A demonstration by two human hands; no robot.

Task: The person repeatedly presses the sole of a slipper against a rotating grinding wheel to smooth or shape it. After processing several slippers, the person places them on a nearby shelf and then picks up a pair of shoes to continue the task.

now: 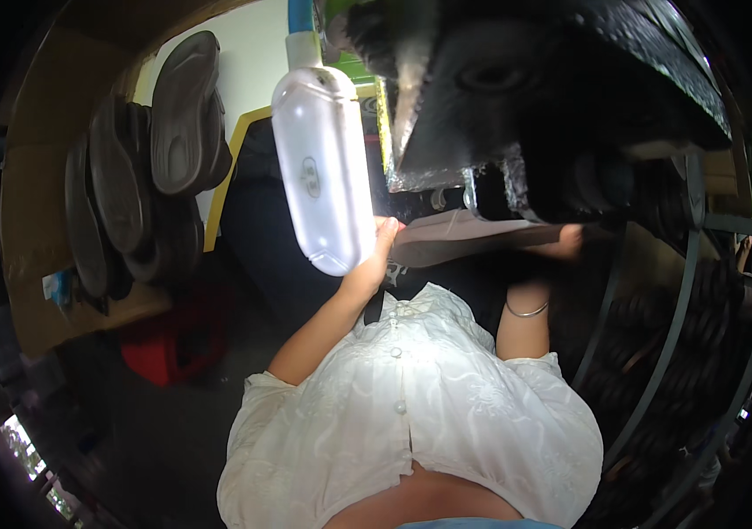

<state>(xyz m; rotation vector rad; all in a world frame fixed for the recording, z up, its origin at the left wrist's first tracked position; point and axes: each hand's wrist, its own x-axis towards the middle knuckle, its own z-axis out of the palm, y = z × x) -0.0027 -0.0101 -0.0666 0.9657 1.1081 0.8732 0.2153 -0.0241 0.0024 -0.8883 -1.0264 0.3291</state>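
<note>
Both hands raised: left hand (374,264) clasps a white lamp (321,167); right hand (561,241) grips grey sheet (469,236) beside it.

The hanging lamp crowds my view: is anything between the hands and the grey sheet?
Nothing visible. The left hand meets the left end of the grey sheet, the right hand its right end. The white lamp only overlaps the left hand in this view.

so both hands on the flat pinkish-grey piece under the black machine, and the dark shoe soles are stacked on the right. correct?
Not quite. The head view shows the dark shoe soles stacked on the left. Both hands, left and right, are at the flat pinkish-grey piece under the black machine.
</note>
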